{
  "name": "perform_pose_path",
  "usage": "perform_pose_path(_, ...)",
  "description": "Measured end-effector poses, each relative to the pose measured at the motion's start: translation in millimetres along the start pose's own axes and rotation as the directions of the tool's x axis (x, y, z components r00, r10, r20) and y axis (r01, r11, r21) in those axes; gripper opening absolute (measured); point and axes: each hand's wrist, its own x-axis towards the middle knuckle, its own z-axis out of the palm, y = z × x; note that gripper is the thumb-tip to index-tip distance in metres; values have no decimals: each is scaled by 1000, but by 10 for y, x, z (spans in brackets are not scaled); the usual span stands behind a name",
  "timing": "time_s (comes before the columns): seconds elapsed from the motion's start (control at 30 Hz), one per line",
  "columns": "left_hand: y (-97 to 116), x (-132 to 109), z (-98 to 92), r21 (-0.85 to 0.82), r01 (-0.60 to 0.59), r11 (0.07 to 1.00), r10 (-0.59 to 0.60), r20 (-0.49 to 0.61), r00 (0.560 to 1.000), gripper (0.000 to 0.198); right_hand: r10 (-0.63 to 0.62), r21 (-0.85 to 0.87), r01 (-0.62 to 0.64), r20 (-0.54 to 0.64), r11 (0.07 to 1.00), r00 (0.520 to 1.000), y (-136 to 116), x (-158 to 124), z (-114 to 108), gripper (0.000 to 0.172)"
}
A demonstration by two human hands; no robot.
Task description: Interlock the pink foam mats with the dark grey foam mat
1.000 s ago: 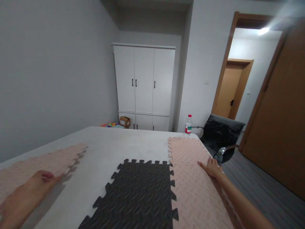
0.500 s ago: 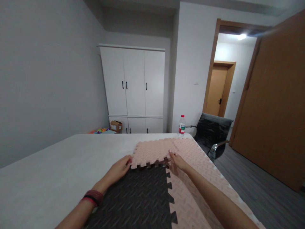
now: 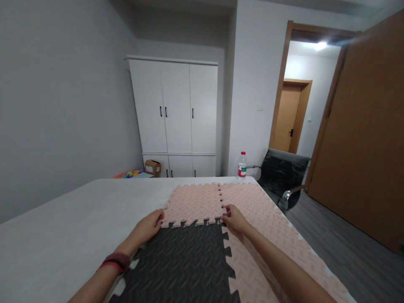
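Observation:
A pink foam mat tile (image 3: 195, 203) lies on the table beyond a black foam mat tile (image 3: 183, 261). Fingers of my left hand (image 3: 149, 226) are closed at the pink tile's near left corner. At its near right corner, my right hand (image 3: 234, 218) pinches the edge between thumb and fingers. Toothed edges of the pink and black tiles meet between my hands, with small dark gaps along that line. A strip of pink foam matting (image 3: 271, 227) runs down the right side. Small gaps also show along the seam between this strip and the pink tile.
The white table (image 3: 78, 227) extends to the left. A plastic bottle (image 3: 242, 167) with a red cap stands at the far right corner. Beyond the right edge is a black chair (image 3: 282, 172). A cardboard box (image 3: 153, 167) and a white cabinet (image 3: 176, 109) are behind.
The pink tile has come down from a raised, tilted pose over the strip and now lies nearly flat beside it. My left hand has shifted left and a little nearer.

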Motion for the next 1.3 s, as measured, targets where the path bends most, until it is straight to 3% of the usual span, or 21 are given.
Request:
perform_pose_path(0.27,-26,39,-45,85,41,996,-41,-4,999,24,-86,-207,95,54,974,995,-11,-26,-21,43)
perform_pose_path(0.67,93,-21,150,199,10,980,-16,27,1000,42,-166,-363,203,130,909,977,-165,-56,-30,37)
perform_pose_path(0.9,253,-72,91,194,39,980,-45,29,999,41,-119,-455,193,187,869,975,-144,7,-16,46)
perform_pose_path(1.3,406,-62,75,274,88,958,-100,28,995,48,-107,-539,186,175,821,979,-230,-37,-20,40)
